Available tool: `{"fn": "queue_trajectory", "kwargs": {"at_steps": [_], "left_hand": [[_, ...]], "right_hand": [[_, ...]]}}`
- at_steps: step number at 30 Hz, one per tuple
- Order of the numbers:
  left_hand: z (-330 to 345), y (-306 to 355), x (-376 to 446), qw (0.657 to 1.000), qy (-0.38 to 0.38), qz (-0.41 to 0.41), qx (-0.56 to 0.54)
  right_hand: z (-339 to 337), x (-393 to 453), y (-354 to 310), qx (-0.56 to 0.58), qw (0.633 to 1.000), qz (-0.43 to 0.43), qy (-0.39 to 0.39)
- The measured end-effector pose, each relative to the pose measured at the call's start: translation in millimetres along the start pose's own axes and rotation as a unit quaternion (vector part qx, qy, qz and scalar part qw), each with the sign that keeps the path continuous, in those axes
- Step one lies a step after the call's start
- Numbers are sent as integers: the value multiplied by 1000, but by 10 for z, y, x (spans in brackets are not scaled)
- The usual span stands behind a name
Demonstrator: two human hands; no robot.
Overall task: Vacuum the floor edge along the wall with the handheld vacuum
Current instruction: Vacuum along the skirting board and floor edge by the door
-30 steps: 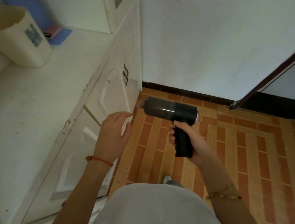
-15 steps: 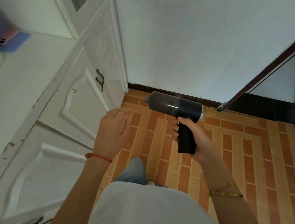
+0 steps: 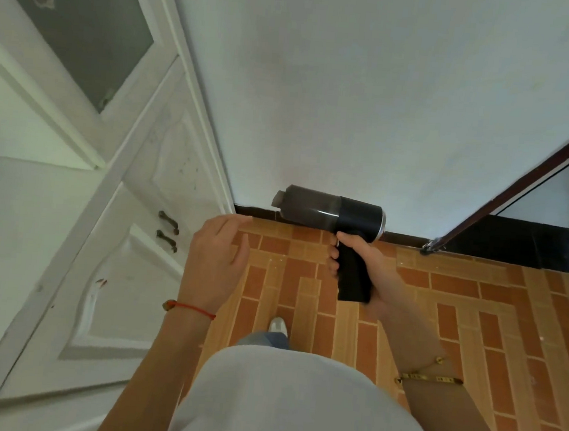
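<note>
A black handheld vacuum (image 3: 331, 212) with a smoky clear dust cup is held at chest height, its nozzle pointing left. My right hand (image 3: 361, 266) grips its pistol handle from the right. My left hand (image 3: 215, 261) hovers beside it, fingers apart, holding nothing. Beyond the vacuum runs the floor edge: a dark skirting strip (image 3: 401, 237) where the white wall (image 3: 355, 101) meets the orange brick-pattern floor (image 3: 473, 317). The vacuum is well above the floor.
White cabinet doors (image 3: 127, 270) with two dark handles (image 3: 168, 231) line the left side and meet the wall at the corner. A dark-framed door (image 3: 519, 187) stands open at the right. My shoe (image 3: 278, 326) rests on the tiles below.
I have stepped closer to the wall and the view has tilted up; the counter and bin have left the view. The vacuum now overlaps the skirting line. Both hands keep their pose.
</note>
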State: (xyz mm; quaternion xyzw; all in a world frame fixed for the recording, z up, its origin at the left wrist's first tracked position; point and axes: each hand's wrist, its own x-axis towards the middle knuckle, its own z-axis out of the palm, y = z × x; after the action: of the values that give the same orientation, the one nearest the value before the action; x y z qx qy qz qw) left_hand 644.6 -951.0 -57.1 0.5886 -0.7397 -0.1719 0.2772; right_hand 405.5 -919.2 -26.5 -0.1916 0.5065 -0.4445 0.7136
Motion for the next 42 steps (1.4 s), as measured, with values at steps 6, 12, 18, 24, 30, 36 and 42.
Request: {"fn": "queue_trajectory", "kwargs": {"at_steps": [6,12,18,24,30,36,42], "left_hand": [[97,-58,825,1000,-23,17,12],[278,-61,1350,999,-43,-3,19],[469,21,1743,999,-26,-39,19],[645,139,2027,997,7,-82,-1],[848,88,2184,994,63,-93,9],[1187,-339,2309,989,72,-130,25],[1929,-1017,2316,985,49,-161,41]], "right_hand": [[8,545,-443,26,1000,-3,9],[-126,990,-748,33,999,6,13],[-290,1433,-1171,1,999,37,-1],[-441,1849,-1531,-25,997,67,-30],[-554,2309,-1685,-45,992,101,-62],[-623,2879,-1574,-60,988,133,-56],[-867,3587,-1060,-90,983,159,-26]]}}
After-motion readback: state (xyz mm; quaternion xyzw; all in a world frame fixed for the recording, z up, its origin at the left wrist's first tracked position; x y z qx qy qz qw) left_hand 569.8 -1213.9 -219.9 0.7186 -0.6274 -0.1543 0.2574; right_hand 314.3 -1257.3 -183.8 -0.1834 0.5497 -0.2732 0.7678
